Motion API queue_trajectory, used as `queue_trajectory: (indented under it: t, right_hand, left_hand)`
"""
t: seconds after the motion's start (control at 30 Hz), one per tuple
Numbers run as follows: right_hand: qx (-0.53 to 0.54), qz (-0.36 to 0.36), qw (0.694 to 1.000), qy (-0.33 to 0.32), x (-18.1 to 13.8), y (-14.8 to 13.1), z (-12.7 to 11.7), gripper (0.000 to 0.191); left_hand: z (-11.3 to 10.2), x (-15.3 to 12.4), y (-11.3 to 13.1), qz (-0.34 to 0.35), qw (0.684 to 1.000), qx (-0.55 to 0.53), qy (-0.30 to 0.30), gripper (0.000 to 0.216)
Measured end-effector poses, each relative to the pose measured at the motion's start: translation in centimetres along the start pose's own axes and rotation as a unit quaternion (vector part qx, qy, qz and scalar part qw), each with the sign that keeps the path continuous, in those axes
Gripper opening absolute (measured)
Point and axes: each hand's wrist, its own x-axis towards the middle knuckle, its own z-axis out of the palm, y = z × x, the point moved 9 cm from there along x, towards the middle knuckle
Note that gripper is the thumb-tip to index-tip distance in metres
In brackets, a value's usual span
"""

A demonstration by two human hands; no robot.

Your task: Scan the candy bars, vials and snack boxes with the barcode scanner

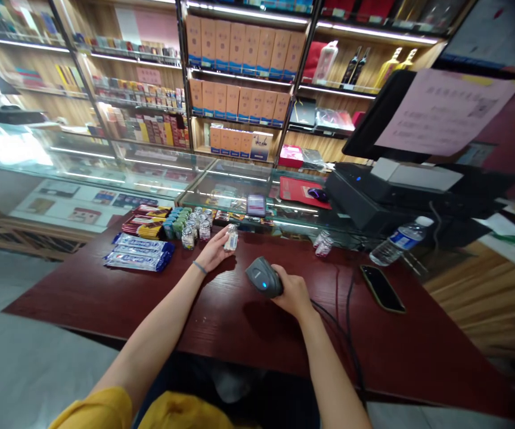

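Note:
My left hand (214, 253) holds a small clear jar (231, 238) with a pale label side showing, just above the dark red table. In my right hand (292, 291) is a black handheld barcode scanner (263, 277) with a blue light lit, its head pointing left toward the jar. Its cable (335, 322) trails off to the right. Left of my left hand stand several similar small jars (197, 225). Beside them are green and blue small containers (177, 221), brown and yellow packets (146, 223) and blue-and-white packets (139, 252).
Two small jars (323, 244) stand right of the scanner. Farther right are a phone (382, 288) and a water bottle (400, 240). Behind the table (222, 322) runs a glass display counter (235, 179) with a mouse (318, 194) on a red mat and a monitor (380, 113).

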Motion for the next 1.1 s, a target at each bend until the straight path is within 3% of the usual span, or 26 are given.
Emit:
queue_trajectory:
  t: [0.27,0.43,0.57,0.73,0.87,1.1]
  right_hand:
    - [0.000,-0.006,1.000,-0.022,0.1,-0.3,0.1,0.043]
    - [0.004,0.013,1.000,0.002,0.0,0.7,-0.3,0.046]
    - [0.008,0.038,0.999,0.021,0.1,1.9,-1.6,0.039]
    - [0.005,0.077,0.996,0.044,-0.5,4.2,-4.7,0.041]
    - [-0.012,0.112,0.992,0.055,-2.5,6.9,-7.5,0.038]
    - [-0.066,0.158,0.981,0.086,-7.0,11.6,-11.8,0.038]
  left_hand:
    - [-0.5,0.5,0.2,0.004,1.000,0.003,0.017,0.054]
    - [0.9,-0.1,0.5,0.018,1.000,-0.014,-0.019,0.048]
    - [2.8,-0.3,0.7,0.044,0.998,0.006,-0.040,0.058]
    - [6.0,1.4,-0.2,0.067,0.992,0.105,-0.026,0.055]
    - [9.9,4.1,-1.5,0.120,0.971,0.204,-0.014,0.049]
    - [16.4,9.2,-6.6,0.168,0.946,0.276,-0.018,0.046]
